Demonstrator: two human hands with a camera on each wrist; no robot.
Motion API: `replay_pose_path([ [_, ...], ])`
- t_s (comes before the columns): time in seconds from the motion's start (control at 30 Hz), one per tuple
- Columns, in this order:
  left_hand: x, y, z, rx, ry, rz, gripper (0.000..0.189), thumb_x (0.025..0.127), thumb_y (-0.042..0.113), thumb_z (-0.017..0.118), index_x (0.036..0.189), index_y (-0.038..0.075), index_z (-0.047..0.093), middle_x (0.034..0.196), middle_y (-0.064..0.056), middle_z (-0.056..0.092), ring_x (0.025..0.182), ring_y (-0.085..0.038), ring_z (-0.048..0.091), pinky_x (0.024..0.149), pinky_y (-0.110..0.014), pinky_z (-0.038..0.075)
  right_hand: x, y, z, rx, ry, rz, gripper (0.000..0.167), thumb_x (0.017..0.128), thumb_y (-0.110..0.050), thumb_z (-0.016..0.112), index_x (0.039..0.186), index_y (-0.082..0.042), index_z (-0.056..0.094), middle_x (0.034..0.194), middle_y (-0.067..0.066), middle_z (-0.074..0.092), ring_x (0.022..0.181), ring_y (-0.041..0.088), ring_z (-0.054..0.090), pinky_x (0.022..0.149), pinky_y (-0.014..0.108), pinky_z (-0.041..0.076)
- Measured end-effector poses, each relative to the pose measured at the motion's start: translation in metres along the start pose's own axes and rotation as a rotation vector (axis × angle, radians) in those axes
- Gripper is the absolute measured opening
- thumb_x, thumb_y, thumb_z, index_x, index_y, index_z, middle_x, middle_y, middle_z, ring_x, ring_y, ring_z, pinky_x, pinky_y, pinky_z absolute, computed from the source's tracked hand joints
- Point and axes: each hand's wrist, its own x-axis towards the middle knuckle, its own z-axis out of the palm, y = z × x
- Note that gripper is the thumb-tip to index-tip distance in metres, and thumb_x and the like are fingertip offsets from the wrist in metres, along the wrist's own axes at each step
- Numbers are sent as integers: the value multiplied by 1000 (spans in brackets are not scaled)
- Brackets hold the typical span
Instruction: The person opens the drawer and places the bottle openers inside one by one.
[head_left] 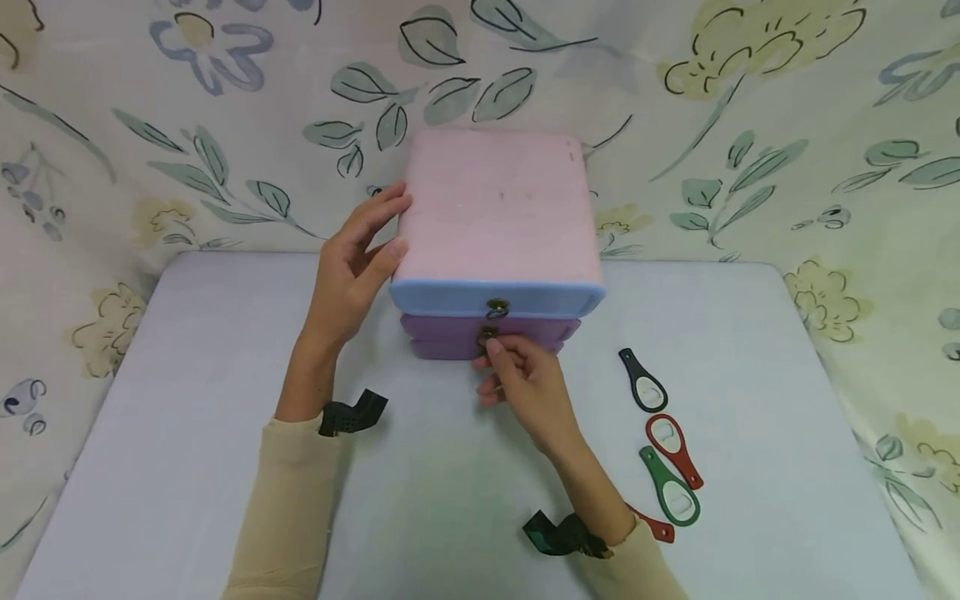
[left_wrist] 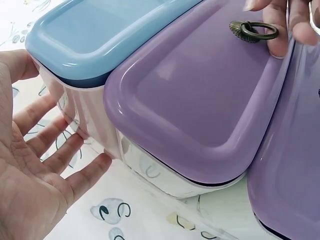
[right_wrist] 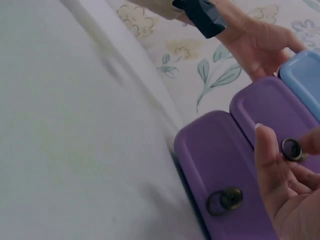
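A stacked drawer box stands at the table's back edge, with a pink top (head_left: 495, 208), a blue upper drawer (head_left: 450, 298) and two purple drawers (left_wrist: 185, 95) below. My left hand (head_left: 352, 267) rests its fingertips on the box's left side, fingers fairly straight and spread. At the middle, purple drawer, my right hand (head_left: 528, 387) has its thumb and curled fingers on the ring pull (right_wrist: 291, 149). That drawer looks closed. The lowest drawer's ring pull (right_wrist: 222, 200) hangs free below. Part of the right hand is cut off in the left wrist view.
Right of my right forearm lie several bottle openers: a black one (head_left: 643, 382), a red one (head_left: 675, 450), a green one (head_left: 670, 487) and another red one (head_left: 660, 529), partly hidden by the arm. Flowered cloth (head_left: 247, 150) hangs behind the white table (head_left: 187, 417). Black straps circle both wrists.
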Motion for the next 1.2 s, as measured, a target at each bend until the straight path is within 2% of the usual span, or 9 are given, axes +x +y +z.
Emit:
replay_pose_path([
  [0.2, 0, 0, -1, -22, -4, 7, 50, 99, 10, 60, 148, 4, 60, 163, 0, 51, 156, -23, 44, 118, -29, 50, 5, -2, 6, 39, 17, 22, 35, 109, -26, 59, 119, 5, 69, 113, 33, 73, 65, 13, 74, 64, 37, 67],
  [0.33, -1, 1, -1, -35, -7, 10, 50, 99, 8, 60, 148, 1, 59, 164, -1, 51, 156, -24, 44, 117, -28, 50, 6, 0, 10, 45, 59, -9, 32, 110, -21, 57, 114, 9, 69, 106, 33, 74, 63, 12, 75, 62, 38, 67],
  [0.57, 1, 2, -1, 4, -13, 7, 50, 98, 8, 60, 148, 3, 59, 163, -1, 51, 155, -23, 45, 118, -32, 51, 6, 4, 12, 44, 102, -72, 30, 108, -13, 57, 111, 15, 69, 99, 39, 72, 60, 10, 74, 60, 38, 66],
  [0.97, 0, 4, -3, -2, -28, 1, 50, 99, 8, 60, 150, 4, 58, 164, 0, 50, 156, -22, 44, 118, -30, 50, 2, 2, 14, 40, 110, -67, 27, 108, -11, 58, 108, 14, 70, 95, 38, 72, 62, 11, 74, 62, 38, 67],
  [1.2, -1, 1, -1, -18, -18, 5, 49, 100, 8, 59, 149, 3, 59, 164, 1, 50, 156, -21, 44, 116, -27, 51, -3, 0, 9, 30, 106, -61, 25, 107, -14, 61, 104, 9, 71, 96, 37, 73, 64, 11, 75, 65, 38, 67],
])
